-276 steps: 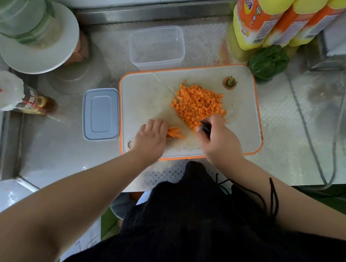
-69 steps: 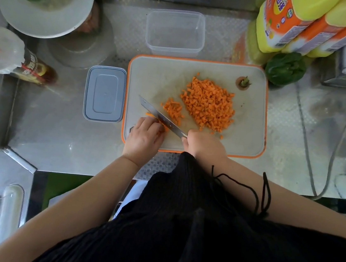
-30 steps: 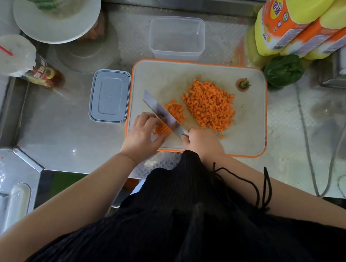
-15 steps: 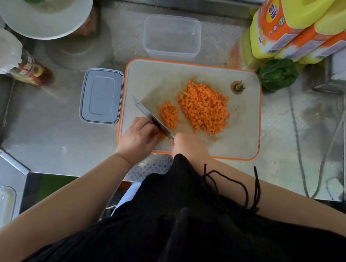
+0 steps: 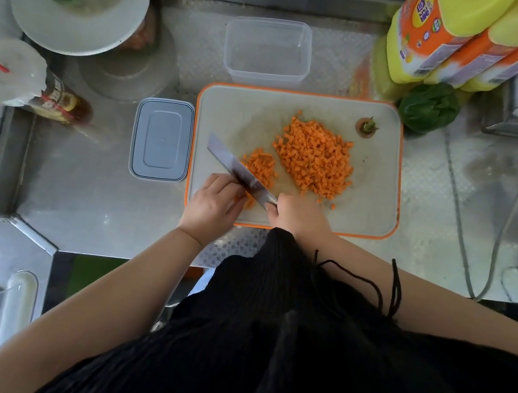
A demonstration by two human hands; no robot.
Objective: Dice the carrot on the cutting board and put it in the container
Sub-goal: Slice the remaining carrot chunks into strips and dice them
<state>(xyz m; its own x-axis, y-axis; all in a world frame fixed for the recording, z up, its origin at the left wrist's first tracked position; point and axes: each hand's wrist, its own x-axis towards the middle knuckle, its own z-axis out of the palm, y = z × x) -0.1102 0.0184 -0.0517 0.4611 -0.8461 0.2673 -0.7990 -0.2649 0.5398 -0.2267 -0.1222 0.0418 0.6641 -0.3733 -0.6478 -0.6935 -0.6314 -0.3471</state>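
A: What has changed nearest you?

B: Your left hand [image 5: 213, 205], fingers curled, pins the last carrot stub at the board's [image 5: 375, 209] near edge; only a sliver of orange shows beside the blade. A second ago more of it stood out, so dicing is, by judgement, almost done.

A: And the right hand [image 5: 297, 215]?

B: It is clamped on the handle of the knife [image 5: 238, 169], blade angled far-left across the stub.

A: Beyond that?

B: A small dice pile [image 5: 259, 165] beside the blade, then the main pile [image 5: 315, 159]; the container [image 5: 265, 74] behind the board holds no carrot yet.
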